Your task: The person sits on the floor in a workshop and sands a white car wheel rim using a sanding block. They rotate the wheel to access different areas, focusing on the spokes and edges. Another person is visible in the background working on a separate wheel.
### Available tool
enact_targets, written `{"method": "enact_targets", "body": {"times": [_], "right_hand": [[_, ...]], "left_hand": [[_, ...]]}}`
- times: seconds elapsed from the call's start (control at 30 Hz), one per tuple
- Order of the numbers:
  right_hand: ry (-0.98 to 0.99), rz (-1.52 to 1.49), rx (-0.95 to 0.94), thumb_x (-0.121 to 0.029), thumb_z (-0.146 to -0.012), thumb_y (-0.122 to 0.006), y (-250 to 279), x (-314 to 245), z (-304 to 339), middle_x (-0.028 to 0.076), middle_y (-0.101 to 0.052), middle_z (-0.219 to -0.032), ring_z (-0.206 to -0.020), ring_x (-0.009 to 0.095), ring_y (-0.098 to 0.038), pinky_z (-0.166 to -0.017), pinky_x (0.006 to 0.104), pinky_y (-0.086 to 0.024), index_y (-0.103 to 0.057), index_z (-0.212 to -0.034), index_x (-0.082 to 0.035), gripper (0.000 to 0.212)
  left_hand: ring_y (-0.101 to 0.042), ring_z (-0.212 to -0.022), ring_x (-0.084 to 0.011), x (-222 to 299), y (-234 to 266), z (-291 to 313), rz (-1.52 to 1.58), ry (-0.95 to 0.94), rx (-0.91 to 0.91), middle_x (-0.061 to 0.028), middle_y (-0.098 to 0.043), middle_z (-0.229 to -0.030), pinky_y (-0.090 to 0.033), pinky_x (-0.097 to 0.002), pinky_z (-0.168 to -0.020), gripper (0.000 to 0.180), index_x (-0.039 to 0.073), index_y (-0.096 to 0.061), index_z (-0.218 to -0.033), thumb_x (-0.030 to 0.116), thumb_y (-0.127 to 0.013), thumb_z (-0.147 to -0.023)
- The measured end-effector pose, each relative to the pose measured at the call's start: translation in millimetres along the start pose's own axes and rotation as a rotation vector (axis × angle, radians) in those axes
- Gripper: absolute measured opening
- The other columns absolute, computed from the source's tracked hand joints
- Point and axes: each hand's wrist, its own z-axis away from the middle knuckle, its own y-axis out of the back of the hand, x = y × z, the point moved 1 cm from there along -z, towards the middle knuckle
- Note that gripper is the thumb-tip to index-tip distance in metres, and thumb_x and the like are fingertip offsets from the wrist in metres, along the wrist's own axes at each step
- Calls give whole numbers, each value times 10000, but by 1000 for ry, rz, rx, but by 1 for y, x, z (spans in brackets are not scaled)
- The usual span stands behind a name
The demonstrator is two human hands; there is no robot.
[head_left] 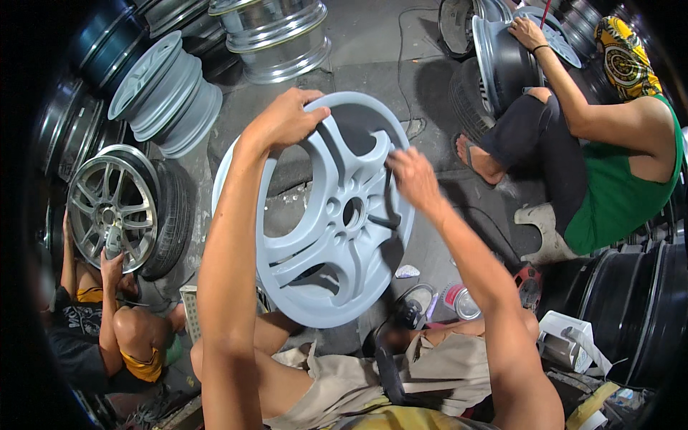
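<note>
A light grey alloy wheel (pixel 315 312) stands tilted in front of me above my lap, its spokes and centre bore facing me. My left hand (pixel 290 118) grips its upper edge, with the thumb on the face side. At the right part of the wheel, my right hand (pixel 416 178) presses its curled fingers to a spoke near the outer lip. It is slightly blurred, and whatever may lie under the fingertips is hidden. Dull, darker patches show on some spokes near that hand.
Stacked wheels (pixel 168 93) crowd the left and back. A co-worker at left handles a multi-spoke wheel (pixel 111 208) beside a tyre (pixel 172 215). Another, in a green top (pixel 623 193), sits at right by a wheel. A tin can (pixel 462 301) and a power tool (pixel 414 304) lie near my legs.
</note>
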Motion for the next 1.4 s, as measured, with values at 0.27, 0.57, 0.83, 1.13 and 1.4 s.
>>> {"method": "enact_targets", "body": {"times": [0.27, 0.57, 0.83, 1.13, 1.4], "right_hand": [[-168, -106, 45, 7, -816, -604, 0, 5, -6, 67, -677, -1235, -995, 337, -684, -795, 467, -553, -698, -1140, -77, 347], [-248, -161, -17, -10, -861, -578, 0, 11, -3, 78, -652, -1315, -869, 419, -697, -735, 510, -589, -653, -1276, -126, 437], [-268, -139, 7, -7, -876, -582, -2, -4, 13, 53, -669, -1290, -893, 402, -703, -733, 497, -586, -675, -1217, -119, 371], [-233, -133, 117, 9, -865, -567, -5, 8, 17, 51, -689, -1259, -886, 385, -714, -734, 494, -591, -676, -1209, -117, 382], [-294, -203, 149, 56, -799, -578, -2, -2, 20, 53, -678, -1287, -994, 378, -696, -808, 492, -570, -668, -1231, -134, 480]], "left_hand": [[-646, -827, -181, 17, -3, 0, -19, 34, -14, -113, -723, -899, -516, -344, -810, 301, -17, -710, -1159, 206, -626, -975], [-625, -838, -146, 27, -3, 2, -35, 68, -36, -76, -715, -893, -510, -326, -824, 297, -36, -703, -1172, 176, -619, -981], [-682, -846, -242, 13, -3, 3, -14, -19, -16, -182, -744, -908, -522, -399, -829, 307, -8, -726, -1144, 214, -647, -947], [-612, -832, -139, 11, -5, 2, 4, -57, -55, -77, -720, -912, -507, -326, -814, 336, -25, -690, -1221, 212, -638, -990], [-674, -782, -246, 14, -9, 6, 49, -58, -15, -181, -741, -894, -533, -396, -789, 321, -5, -721, -1177, 203, -646, -945]]}}
